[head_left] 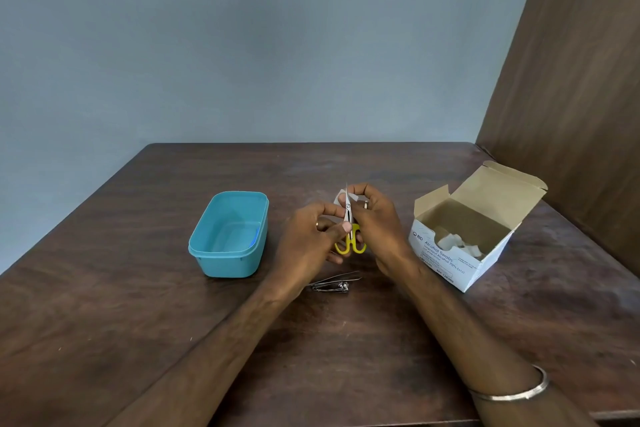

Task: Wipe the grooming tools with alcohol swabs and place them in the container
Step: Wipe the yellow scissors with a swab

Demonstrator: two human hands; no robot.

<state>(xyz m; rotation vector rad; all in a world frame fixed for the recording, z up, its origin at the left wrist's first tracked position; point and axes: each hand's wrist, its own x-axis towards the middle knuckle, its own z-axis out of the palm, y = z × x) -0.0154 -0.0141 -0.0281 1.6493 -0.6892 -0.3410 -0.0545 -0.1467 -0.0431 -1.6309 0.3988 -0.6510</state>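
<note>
Small scissors with yellow handles (350, 242) stand upright above the table's middle, blades pointing up. My left hand (311, 236) grips them at the shank just above the handles. My right hand (375, 218) pinches a white alcohol swab (352, 197) against the blades near the tip. A metal nail clipper (330, 285) lies on the table just below the hands, with thin metal tweezers beside it. The empty teal plastic container (227, 236) sits to the left of my hands.
An open white box of alcohol swabs (464, 229) stands at the right, several packets inside. The dark wooden table (138, 322) meets a blue wall at the back and a brown panel on the right.
</note>
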